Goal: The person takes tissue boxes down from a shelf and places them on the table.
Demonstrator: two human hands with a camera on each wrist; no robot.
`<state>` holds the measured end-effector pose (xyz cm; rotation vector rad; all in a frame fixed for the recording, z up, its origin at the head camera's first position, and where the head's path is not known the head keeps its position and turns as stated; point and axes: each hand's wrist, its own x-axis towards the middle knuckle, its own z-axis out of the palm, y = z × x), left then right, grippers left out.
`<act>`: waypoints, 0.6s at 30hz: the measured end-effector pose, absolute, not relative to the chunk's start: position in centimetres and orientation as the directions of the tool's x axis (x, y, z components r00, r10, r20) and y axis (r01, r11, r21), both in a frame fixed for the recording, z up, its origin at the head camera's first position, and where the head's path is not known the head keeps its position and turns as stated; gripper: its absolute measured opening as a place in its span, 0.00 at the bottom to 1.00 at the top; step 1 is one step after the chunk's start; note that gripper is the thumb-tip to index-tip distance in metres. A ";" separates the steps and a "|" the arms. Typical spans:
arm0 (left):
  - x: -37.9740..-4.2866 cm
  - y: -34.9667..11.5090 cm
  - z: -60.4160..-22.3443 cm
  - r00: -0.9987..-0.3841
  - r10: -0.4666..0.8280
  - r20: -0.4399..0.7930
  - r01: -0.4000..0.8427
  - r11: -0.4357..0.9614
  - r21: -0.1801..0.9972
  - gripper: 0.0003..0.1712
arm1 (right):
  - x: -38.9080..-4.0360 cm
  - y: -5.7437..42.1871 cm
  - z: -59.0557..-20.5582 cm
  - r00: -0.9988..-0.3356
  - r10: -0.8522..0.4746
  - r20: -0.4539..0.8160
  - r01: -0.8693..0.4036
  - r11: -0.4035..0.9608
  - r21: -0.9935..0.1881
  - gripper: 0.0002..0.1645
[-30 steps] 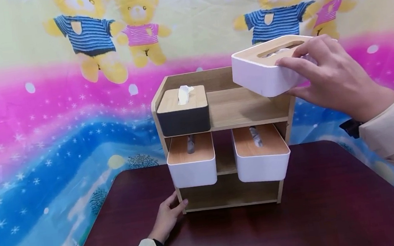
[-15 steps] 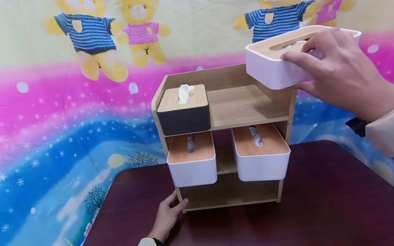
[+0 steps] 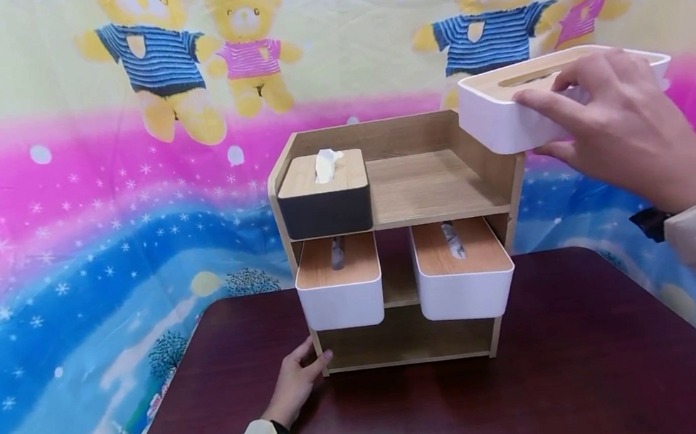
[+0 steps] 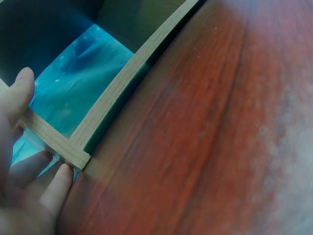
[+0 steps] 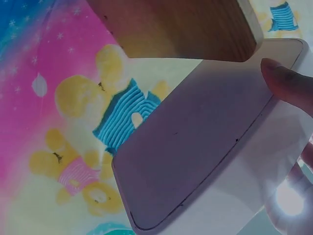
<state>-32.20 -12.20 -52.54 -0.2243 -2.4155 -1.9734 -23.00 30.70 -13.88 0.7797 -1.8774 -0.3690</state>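
My right hand [image 3: 627,117] holds a white tissue box [image 3: 498,120] with a wooden slotted lid in the air, by the upper right end of a wooden desk shelf [image 3: 429,190]. Its thumb lies under the box and the fingers are at the lid. From below, the right wrist view shows the box's flat base [image 5: 195,137]. My left hand [image 3: 296,384] grips the shelf's left side panel near the bottom. In the left wrist view the thumb is on one side of that panel [image 4: 54,137] and fingers on the other.
On the top shelf stands a black tissue box [image 3: 326,212], a white tissue sticking up. Two white tissue boxes, the left one [image 3: 342,307] and the right one [image 3: 467,296], jut out from the middle level. A dark red table [image 3: 571,363] bears the shelf; a bear-print cloth [image 3: 193,213] hangs behind.
My right hand has carried the white tissue box to the right, baring more of the top shelf's right part. The left hand has stayed at the side panel.
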 end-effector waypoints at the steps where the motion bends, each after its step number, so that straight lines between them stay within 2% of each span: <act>1: -32.2 -12.2 -52.5 -0.990 0.101 0.096 0.113 0.188 0.976 0.36 | -23.0 30.8 -13.9 -0.271 -0.662 0.699 -0.345 0.745 0.572 0.56; 10: -32.2 -12.3 -52.6 -0.990 0.103 0.096 0.115 0.192 0.975 0.38 | -22.6 32.0 -14.1 -0.314 -0.653 0.689 -0.294 0.757 0.584 0.57; 18: -32.3 -12.2 -52.5 -0.989 0.105 0.108 0.126 0.187 0.974 0.37 | -22.1 33.1 -14.1 -0.378 -0.606 0.700 -0.271 0.795 0.542 0.55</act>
